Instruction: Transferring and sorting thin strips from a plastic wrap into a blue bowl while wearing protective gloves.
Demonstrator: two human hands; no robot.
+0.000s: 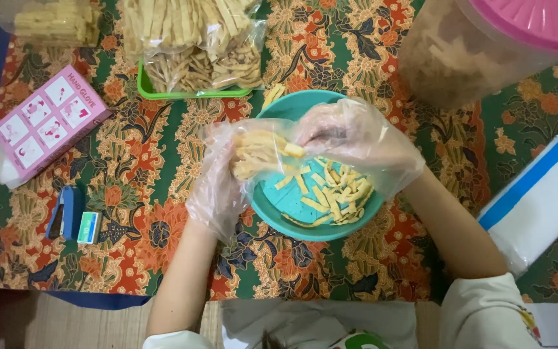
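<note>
A floral cloth bears a teal bowl, pink box and stapler.

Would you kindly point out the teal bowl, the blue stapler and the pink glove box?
teal bowl (292, 106): head view, bare upper rim.
blue stapler (66, 212): head view, middle of body.
pink glove box (45, 121): head view, centre of top face.

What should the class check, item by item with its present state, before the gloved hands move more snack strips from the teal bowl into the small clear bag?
1. Both hands gloved: left hand and right hand wear clear plastic gloves: ok.
2. Small clear plastic bag held over the round teal plastic bowl: ok.
3. Bag mouth open: cannot tell.
4. Pale yellow snack strips left in the bowl: ok.
5. Blue stapler on the patterned cloth beside the left hand: ok.
</note>
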